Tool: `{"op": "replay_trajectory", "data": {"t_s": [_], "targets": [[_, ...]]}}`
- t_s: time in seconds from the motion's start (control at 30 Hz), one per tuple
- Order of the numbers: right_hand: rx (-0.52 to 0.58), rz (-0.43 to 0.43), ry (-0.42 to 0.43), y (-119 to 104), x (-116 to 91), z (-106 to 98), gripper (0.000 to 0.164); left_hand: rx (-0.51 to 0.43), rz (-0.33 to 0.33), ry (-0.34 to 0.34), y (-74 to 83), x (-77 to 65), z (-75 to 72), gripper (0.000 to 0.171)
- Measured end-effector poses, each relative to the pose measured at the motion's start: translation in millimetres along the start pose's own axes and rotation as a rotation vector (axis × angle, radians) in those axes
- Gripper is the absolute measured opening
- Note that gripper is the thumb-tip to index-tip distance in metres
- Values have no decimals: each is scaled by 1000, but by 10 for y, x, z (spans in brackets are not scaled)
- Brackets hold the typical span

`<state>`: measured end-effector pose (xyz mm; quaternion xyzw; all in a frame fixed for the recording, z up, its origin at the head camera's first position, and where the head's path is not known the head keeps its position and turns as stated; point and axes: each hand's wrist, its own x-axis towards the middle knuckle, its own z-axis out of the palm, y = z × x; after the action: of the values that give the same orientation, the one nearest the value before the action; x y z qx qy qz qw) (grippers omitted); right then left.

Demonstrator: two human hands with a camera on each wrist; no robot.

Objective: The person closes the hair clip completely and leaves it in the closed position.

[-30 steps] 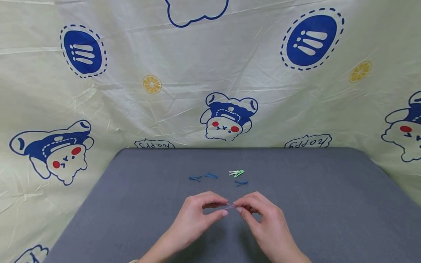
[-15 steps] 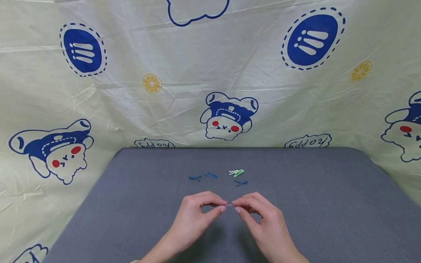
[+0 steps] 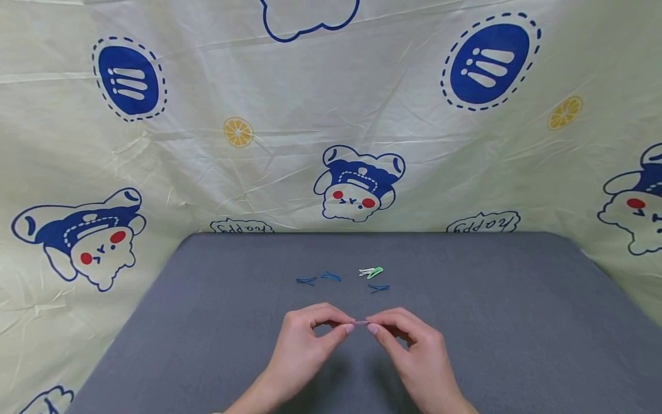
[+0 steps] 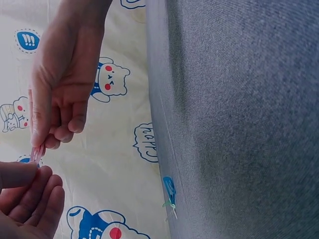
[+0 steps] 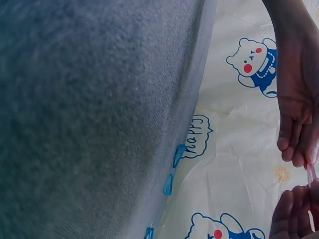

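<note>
To the left of the pink clip [image 3: 361,322], the left hand [image 3: 305,345] reaches in from the near side, its thumb and index finger bowed apart behind the tips and pinching the clip's left end. To the clip's right, the right hand [image 3: 419,351] angles in likewise, thumb and index finger pinching its right end, so the pink clip bridges the small gap between the 2 hands, held above the grey tabletop [image 3: 207,322]. Well behind the clip, past the tabletop's far edge, a pale, creased cloth [image 3: 284,80] carries upside-down bears [image 3: 360,183]: 1 far to its left, 1 straight behind it and 1, partly cut off, far to its right. Beyond the pink clip, a 1st blue clip [image 3: 306,281] lies to its left, then a 2nd blue clip [image 3: 331,276] near that but apart; slightly right of it is a green-and-white piece [image 3: 376,272], 1 clip or 2 together, I cannot tell; last, nearer to it and also to its right, is a 3rd blue clip [image 3: 378,288].
</note>
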<state>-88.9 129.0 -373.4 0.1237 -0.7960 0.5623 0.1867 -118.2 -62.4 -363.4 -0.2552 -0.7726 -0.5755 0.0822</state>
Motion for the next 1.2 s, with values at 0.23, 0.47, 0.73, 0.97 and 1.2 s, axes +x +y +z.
{"op": "replay_trajectory", "data": {"t_s": [0.23, 0.47, 0.73, 0.97, 1.2], "targets": [[83, -61, 2, 46, -15, 21, 18, -12, 25, 13, -10, -11, 10, 11], [105, -43, -32, 49, -9, -6, 18, -27, 91, 4, -16, -7, 7, 16], [118, -75, -95, 79, 15, -44, 15, -56, 154, -60, -83, 32, -31, 13], [138, -22, -197, 105, 16, -78, 11, -101, 148, -145, -168, 58, -54, 4], [235, 52, -246, 166, 33, -91, 12, -136, 18, -196, -209, 71, -72, 5]]}}
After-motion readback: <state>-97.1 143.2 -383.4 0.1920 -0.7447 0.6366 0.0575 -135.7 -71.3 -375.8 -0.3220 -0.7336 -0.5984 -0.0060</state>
